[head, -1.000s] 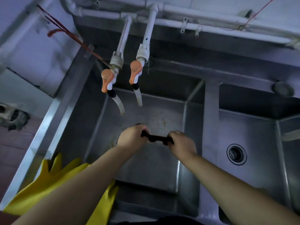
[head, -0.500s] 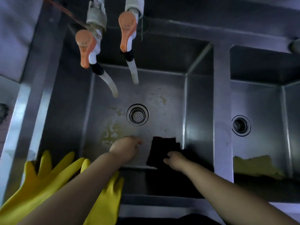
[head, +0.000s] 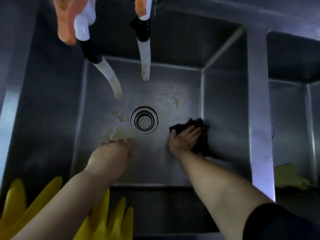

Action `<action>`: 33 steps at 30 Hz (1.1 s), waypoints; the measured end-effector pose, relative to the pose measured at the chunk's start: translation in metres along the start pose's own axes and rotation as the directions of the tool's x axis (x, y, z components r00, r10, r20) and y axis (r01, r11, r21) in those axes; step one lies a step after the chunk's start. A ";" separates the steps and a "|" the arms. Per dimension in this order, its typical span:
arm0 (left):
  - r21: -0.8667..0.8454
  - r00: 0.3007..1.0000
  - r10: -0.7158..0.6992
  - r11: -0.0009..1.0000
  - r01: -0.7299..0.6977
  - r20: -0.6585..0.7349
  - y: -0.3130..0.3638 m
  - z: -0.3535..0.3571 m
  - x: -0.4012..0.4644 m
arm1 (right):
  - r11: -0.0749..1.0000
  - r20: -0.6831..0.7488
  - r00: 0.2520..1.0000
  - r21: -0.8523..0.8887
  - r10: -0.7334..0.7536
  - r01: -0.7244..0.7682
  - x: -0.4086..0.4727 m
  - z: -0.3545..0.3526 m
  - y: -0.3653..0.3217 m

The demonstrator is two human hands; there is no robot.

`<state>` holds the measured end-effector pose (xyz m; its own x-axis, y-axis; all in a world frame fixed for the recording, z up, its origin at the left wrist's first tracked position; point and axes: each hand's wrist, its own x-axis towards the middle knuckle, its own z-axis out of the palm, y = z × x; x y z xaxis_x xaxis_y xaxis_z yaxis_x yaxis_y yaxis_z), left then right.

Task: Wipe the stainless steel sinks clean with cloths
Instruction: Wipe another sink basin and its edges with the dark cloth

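Note:
I look down into the left stainless steel sink [head: 225, 104], stained yellowish around its round drain [head: 144, 120]. My right hand [head: 183, 139] presses a dark cloth [head: 201, 134] flat against the basin floor at the foot of the right wall, fingers straight. My left hand [head: 112, 155] rests with its fingertips on the basin floor left of the drain, holding nothing. A second sink [head: 292, 101] lies to the right past the steel divider [head: 258, 118].
Two taps with orange handles and pale hose spouts, one [head: 107, 73] left and one [head: 144, 61] right, hang over the basin. Yellow rubber gloves [head: 105, 220] lie on the front left rim. A yellow cloth [head: 290, 179] sits in the right sink.
My head has dropped closer to the basin. My right hand has pushed the dark cloth from the front of the sink to the right wall. My left hand has let go of it.

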<state>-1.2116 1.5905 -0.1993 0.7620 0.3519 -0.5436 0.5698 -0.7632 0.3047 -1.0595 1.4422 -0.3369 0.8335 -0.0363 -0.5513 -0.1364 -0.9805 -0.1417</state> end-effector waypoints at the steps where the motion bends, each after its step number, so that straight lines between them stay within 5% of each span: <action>1: 0.007 1.000 0.003 1.000 -0.003 -0.021 -0.002 0.001 0.002 | 0.992 -0.022 0.994 -0.071 -0.104 0.103 0.017 -0.003 -0.004; 5: -0.074 0.999 0.002 0.997 -0.006 -0.051 -0.010 0.001 0.012 | 0.901 -0.007 0.937 -0.279 -0.349 0.333 0.088 -0.027 -0.027; 11: 0.031 0.996 0.026 0.999 -0.023 -0.091 -0.029 -0.004 0.023 | 0.858 0.022 0.922 -0.357 -0.387 0.369 0.068 -0.010 -0.003; 18: 0.104 0.999 -0.018 0.994 0.015 0.033 -0.054 -0.013 0.042 | 0.873 0.053 0.938 -0.352 -0.341 0.337 -0.012 0.021 0.055; 27: 0.276 0.991 -0.069 0.961 0.034 0.117 -0.095 0.013 0.076 | 0.910 -0.217 0.901 -0.268 -0.376 0.315 0.090 -0.016 -0.036; 33: 0.499 0.971 -0.155 0.866 0.044 0.183 -0.115 0.031 0.088 | 0.804 -0.213 0.825 -0.443 -0.523 0.395 0.149 -0.030 -0.113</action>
<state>-1.2198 1.6927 -0.3059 0.5954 0.3606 -0.7179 0.3732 -0.9155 -0.1503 -0.9034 1.5417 -0.3781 0.8732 0.4416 -0.2061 0.4572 -0.8888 0.0327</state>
